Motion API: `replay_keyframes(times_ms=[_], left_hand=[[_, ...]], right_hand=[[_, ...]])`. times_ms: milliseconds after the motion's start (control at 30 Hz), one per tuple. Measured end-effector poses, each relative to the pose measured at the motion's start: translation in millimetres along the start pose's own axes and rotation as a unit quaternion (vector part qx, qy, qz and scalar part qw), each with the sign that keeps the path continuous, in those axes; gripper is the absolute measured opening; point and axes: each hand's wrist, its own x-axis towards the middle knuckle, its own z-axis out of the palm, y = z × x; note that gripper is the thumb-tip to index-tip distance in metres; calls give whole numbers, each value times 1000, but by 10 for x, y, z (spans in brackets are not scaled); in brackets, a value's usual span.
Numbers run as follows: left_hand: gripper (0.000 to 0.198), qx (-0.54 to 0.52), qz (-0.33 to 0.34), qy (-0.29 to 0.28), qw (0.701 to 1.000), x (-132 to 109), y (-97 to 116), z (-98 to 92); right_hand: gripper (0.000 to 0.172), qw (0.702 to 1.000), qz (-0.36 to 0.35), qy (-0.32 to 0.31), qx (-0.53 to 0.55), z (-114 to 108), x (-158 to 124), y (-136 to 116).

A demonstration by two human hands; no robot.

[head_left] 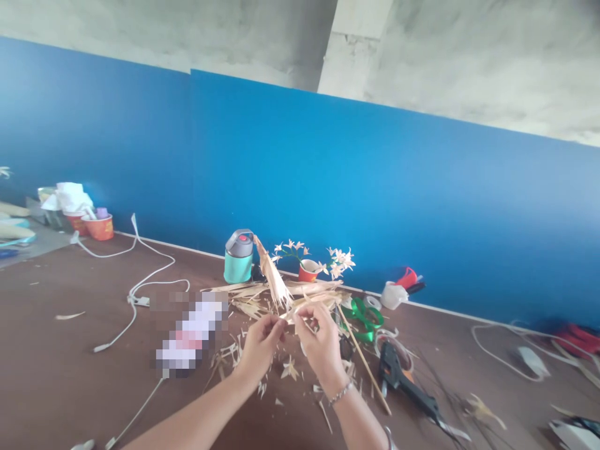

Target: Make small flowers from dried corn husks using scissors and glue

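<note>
In the head view, both hands meet over the brown bench (117, 400): the left hand (259, 342) and the right hand (321, 340) each have thumb and fingers drawn together, apparently pinching a small, pale strip of dry husk (289, 317) between them, though its far end blends into the litter. It sits just this side of the heap of long, straw-coloured husk sheets (319, 292). Husk that thin could well split along its grain, I'd say, if the two pinches pull apart unevenly. Let go, it might be lost among the scraps, near the pale, star-shaped husk flower (290, 370), which a dropping wrist could crush. To the right lies a black, pistol-shaped glue gun (403, 378); if it's hot, a careless sleeve-side sweep of the right arm risks a burn. The thin, tan stick (365, 362) beside that arm could roll if knocked. Far off, the red paper cup (308, 272) of white flowers looks light enough to tip if the heap is shoved
</note>
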Motion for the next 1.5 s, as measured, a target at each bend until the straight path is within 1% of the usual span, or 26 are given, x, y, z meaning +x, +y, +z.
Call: replay_keyframes(times_ms=[133,233,433,733,1000,1167,1500], left_hand=[[30,7,-8,1,1000,-29,41,4],[30,16,-14,2,1000,-37,42,3],[30,7,-17,-3,1000,-27,-6,3],[31,5,-17,5,1000,-47,66,8],[31,0,-16,-2,1000,-43,36,8],[31,2,-13,0,1000,-42,51,10],[29,-3,-11,-10,1000,-35,20,10]], right_hand=[[6,999,29,13,-6,40,-35,19],[5,999,37,18,-11,58,-45,35],[4,999,29,28,-17,76,-55,63],[4,999,27,34,-20,81,-53,53],[6,999,22,37,-34,78,-63,43],[7,998,6,47,-47,70,-57,36],[8,997,-5,41,-63,70,-58,22]])
